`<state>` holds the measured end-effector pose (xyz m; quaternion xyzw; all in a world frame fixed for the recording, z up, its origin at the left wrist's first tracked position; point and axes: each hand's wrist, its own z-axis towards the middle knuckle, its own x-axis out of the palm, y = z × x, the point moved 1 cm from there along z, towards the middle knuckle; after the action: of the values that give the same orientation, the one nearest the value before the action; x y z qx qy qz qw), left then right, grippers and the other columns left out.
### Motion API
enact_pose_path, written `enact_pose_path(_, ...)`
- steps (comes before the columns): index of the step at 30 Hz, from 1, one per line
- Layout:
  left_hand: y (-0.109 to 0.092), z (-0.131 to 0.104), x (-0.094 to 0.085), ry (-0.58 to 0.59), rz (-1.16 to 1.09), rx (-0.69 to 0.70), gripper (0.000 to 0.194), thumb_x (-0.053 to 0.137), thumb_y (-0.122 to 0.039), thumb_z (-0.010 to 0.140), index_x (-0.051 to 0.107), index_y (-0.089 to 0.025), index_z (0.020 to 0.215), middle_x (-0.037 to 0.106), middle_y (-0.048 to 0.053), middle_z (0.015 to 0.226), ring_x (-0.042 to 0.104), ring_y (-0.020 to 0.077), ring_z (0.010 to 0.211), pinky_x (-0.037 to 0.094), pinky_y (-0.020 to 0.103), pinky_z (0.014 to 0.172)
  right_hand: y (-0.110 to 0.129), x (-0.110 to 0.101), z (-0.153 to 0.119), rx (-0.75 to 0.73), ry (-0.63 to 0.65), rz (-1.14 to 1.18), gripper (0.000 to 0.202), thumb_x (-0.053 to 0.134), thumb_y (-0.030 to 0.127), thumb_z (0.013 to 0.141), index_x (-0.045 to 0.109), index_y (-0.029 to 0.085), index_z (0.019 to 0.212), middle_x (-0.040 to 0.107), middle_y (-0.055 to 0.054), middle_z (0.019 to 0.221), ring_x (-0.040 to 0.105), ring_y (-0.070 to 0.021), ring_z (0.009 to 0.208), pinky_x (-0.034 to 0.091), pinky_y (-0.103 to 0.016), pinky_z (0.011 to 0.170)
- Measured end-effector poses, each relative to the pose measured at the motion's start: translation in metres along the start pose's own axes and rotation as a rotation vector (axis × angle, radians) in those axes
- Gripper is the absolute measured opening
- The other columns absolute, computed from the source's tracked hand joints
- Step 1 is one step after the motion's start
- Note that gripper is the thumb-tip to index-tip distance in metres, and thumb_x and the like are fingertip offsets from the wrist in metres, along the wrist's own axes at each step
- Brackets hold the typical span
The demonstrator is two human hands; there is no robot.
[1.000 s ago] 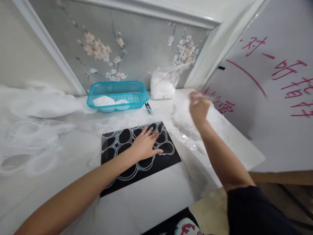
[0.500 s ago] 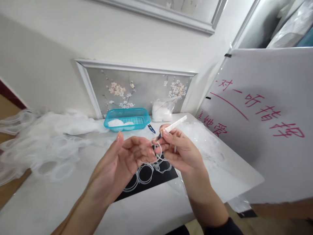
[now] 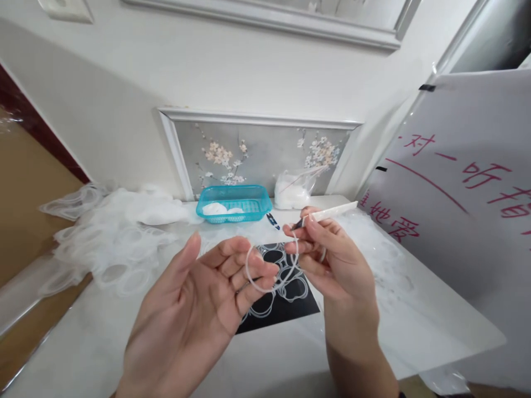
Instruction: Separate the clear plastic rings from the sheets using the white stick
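My right hand [image 3: 334, 251] pinches a slim tool with a white handle [image 3: 338, 211] and a dark tip [image 3: 297, 225]; its exact kind I cannot make out. A thin whitish ring [image 3: 251, 279] hangs from the same fingers. Its far side crosses the fingers of my left hand [image 3: 207, 293], which is open, palm up, thumb apart. Whether those fingertips go through the ring or only touch it, I cannot tell. Beneath both hands, several similar pale rings [image 3: 296, 293] lie on a black mat [image 3: 286, 319].
A blue basket [image 3: 234, 192] with white pieces stands by the wall, beside small dark-blue thread snips [image 3: 272, 221] and a clear bag [image 3: 294, 190] of white material. Heaped white ring-shaped pieces [image 3: 112, 243] cover the table's left. Clear plastic [image 3: 385, 254] lies right, before a whiteboard [image 3: 456, 265].
My left hand has moved away from the right, and its fingers have spread. The ring between them now shows more fully. The view has shifted left.
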<state>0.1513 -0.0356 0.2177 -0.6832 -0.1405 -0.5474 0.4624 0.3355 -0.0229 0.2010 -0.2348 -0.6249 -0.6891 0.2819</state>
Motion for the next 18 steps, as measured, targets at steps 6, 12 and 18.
enact_pose_path(6, -0.001, 0.002, -0.003, -0.029, -0.012, 0.012, 0.022, 0.065, -0.030, 0.092, 0.075, -0.011, 0.095, 0.075, 0.009, 0.092, 0.073, 0.0211, 0.093, 0.059, 0.032, 0.093, -0.008, 0.002, 0.005, 0.036, 0.001, -0.015, 0.014, 0.083, 0.029, 0.073, 0.072, 0.021, 0.075, 0.077, -0.003, 0.072, 0.074, -0.0154, 0.058, 0.013, -0.010, 0.028)
enact_pose_path(12, -0.002, 0.003, -0.004, -0.119, 0.071, 0.042, 0.016, 0.070, -0.029, 0.086, 0.075, -0.015, 0.093, 0.072, 0.007, 0.088, 0.072, 0.0203, 0.086, 0.062, 0.031, 0.085, -0.008, 0.002, 0.003, 0.029, -0.019, -0.034, 0.015, 0.084, 0.031, 0.072, 0.072, 0.023, 0.076, 0.077, -0.001, 0.072, 0.073, -0.0149, 0.058, 0.015, -0.012, 0.029)
enact_pose_path(18, 0.000, 0.027, -0.027, -0.134, 0.503, 0.187, 0.036, 0.082, -0.015, 0.069, 0.072, -0.025, 0.102, 0.058, -0.002, 0.075, 0.062, 0.0119, 0.070, 0.056, 0.021, 0.067, -0.009, -0.001, 0.008, 0.030, 0.067, 0.006, 0.016, 0.086, 0.033, 0.071, 0.072, 0.025, 0.075, 0.073, 0.003, 0.070, 0.072, -0.0141, 0.068, 0.054, -0.020, 0.059)
